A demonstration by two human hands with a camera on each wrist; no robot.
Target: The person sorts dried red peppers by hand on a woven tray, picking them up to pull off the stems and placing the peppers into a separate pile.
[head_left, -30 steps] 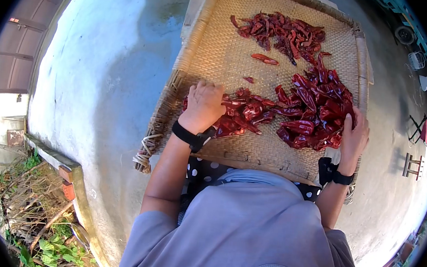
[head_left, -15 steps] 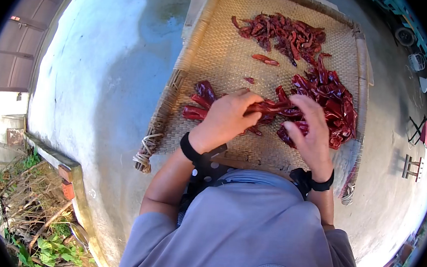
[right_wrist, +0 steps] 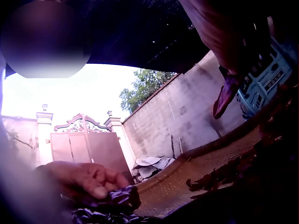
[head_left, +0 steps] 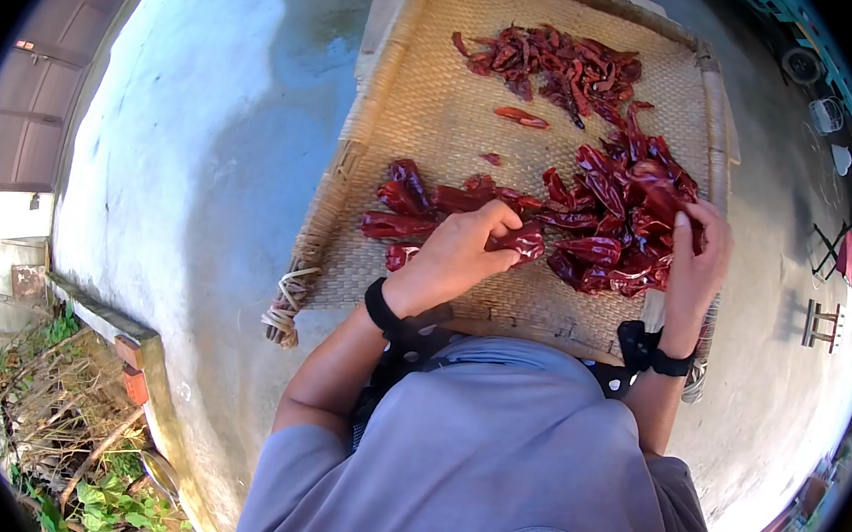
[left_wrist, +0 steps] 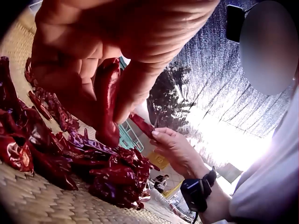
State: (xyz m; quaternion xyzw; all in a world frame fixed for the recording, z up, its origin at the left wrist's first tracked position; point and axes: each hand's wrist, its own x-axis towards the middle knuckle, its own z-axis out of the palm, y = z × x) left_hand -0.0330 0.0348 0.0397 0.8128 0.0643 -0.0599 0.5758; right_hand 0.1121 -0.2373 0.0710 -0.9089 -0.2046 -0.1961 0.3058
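A woven tray [head_left: 409, 95] bears dried red chillies. My left hand [head_left: 455, 255] pinches a chilli [head_left: 523, 242] between thumb and fingers; the left wrist view shows this chilli [left_wrist: 108, 100] close up. At the right-hand heap [head_left: 597, 250], my right hand [head_left: 698, 272] holds another chilli [head_left: 660, 187] by one end, above the heap. That chilli also hangs from the fingers in the right wrist view [right_wrist: 226, 95]. Several loose chillies [head_left: 394, 226] lie left of and beyond the left hand.
A smaller pile of thinner chillies [head_left: 572, 67] lies at the tray's far end, with a single chilli [head_left: 522, 118] nearer. The tray's raised rim [head_left: 338, 174] runs along the left. Concrete ground [head_left: 245, 152] surrounds it; a small stool [head_left: 823, 327] stands at right.
Both hands came together near the tray's middle, then parted. The left hand now pinches a chilli there, while the right is back at the right-hand heap with one. More chillies show at left.
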